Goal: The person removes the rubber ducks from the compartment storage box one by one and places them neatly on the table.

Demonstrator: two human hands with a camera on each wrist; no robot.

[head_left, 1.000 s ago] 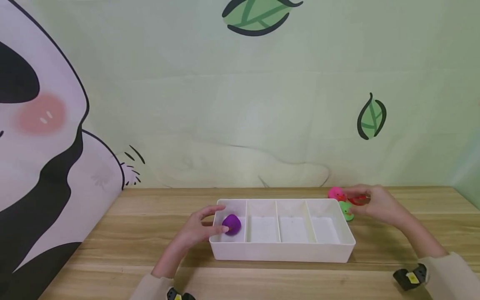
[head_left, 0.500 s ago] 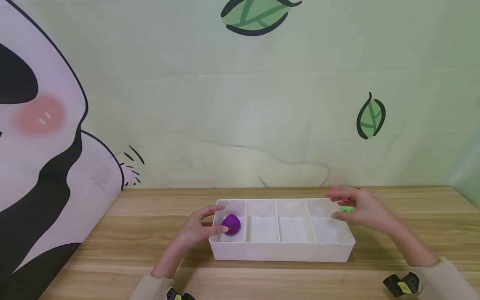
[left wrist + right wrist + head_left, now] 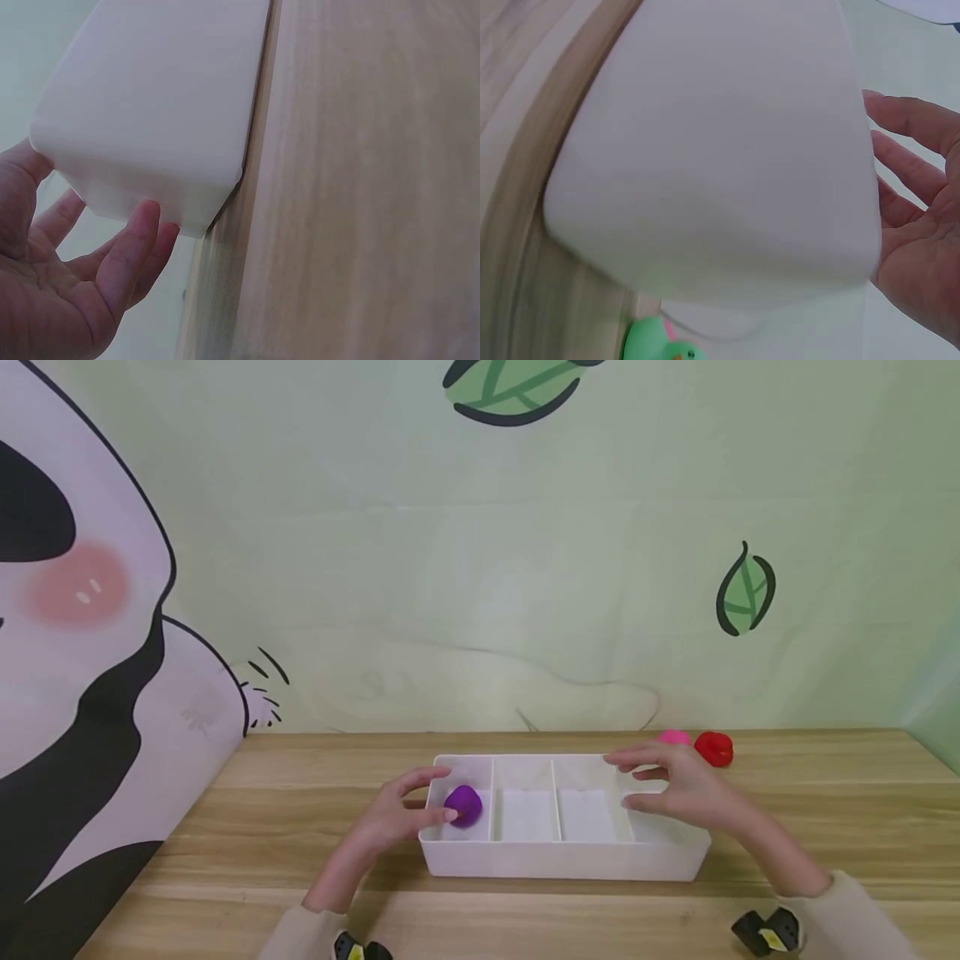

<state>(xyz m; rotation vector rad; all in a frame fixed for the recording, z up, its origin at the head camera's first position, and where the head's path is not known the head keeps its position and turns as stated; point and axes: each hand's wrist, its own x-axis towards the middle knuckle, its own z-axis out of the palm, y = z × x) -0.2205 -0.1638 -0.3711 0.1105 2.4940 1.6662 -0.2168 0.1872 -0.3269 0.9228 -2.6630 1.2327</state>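
Pale green backdrop [image 3: 375,568] right across the head view, and there on the left, a big cartoon panda [image 3: 75,668], cut off by the edge, pink cheek [image 3: 78,585] showing! Up top, a dark-outlined leaf [image 3: 513,389], clipped; over right, a smaller leaf [image 3: 746,589], upright. Below, wooden tabletop [image 3: 247,827], grain running sideways.

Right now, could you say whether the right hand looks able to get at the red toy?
Probably yes: the red toy sits on the table outside the tray, just beyond the right hand, and nothing visible covers it.
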